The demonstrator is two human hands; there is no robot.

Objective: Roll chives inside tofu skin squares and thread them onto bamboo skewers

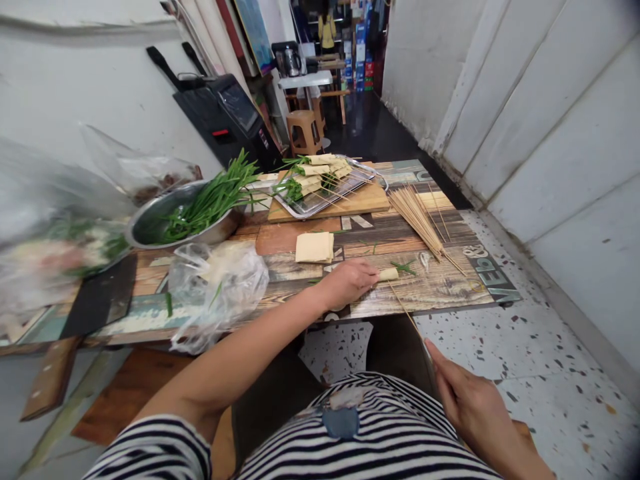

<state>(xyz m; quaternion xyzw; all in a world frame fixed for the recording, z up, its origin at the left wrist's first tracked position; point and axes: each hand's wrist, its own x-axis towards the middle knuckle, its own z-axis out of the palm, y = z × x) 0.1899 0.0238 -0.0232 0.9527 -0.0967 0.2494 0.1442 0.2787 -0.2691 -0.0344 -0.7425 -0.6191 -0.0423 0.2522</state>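
Note:
My left hand [350, 283] is closed over a rolled tofu sheet [389, 274] near the table's front edge, with green chives [405, 267] sticking out of its right end. In my right hand [467, 390] is a thin bamboo skewer [407, 313], pinched at its lower end. Its tip meets the near side of the roll; whether it has pierced it I cannot tell. A stack of square tofu sheets [314, 247] lies just beyond my left hand. Loose bamboo skewers [417, 220] lie fanned out to the right.
A metal tray [303, 212] of skewered rolls rests on a wooden board [370, 203]. To the left are a steel bowl [145, 230] of chives, a crumpled plastic bag [225, 287] and a cleaver [100, 300] whose handle overhangs the front edge.

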